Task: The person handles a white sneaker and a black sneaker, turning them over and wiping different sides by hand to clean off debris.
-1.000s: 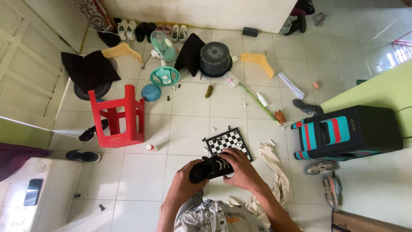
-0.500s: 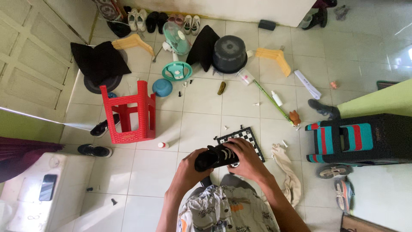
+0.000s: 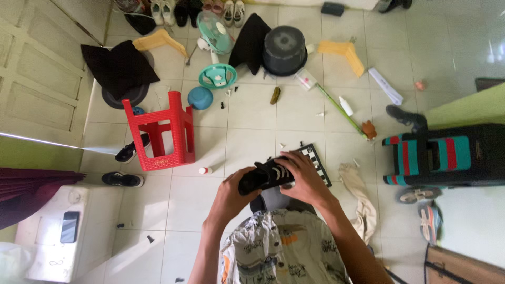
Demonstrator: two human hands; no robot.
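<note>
Shirt: patterned shirt (image 3: 284, 247) fills the bottom edge, nearest the camera.
Left hand: left hand (image 3: 231, 194) is closed around the heel end of a black sneaker (image 3: 265, 176).
Right hand: right hand (image 3: 305, 179) grips the toe end of the same shoe, fingers curled over its top.
Sneaker: black with white stripes on its side, held level in the air between both hands, above the floor tiles.
Chessboard: black-and-white chessboard (image 3: 319, 160) lies on the floor just beyond the right hand, partly hidden by it.
Cloth: beige cloth (image 3: 360, 192) lies crumpled to the right of the board.
Stool: red plastic stool (image 3: 160, 131) lies tipped over on the left, with a black shoe (image 3: 122, 179) near it.
Suitcase: black, teal and red suitcase (image 3: 447, 155) sits at the right.
Far floor: teal fan (image 3: 216, 44), upturned dark bucket (image 3: 284, 50) and a row of shoes along the wall, well apart from the hands.
</note>
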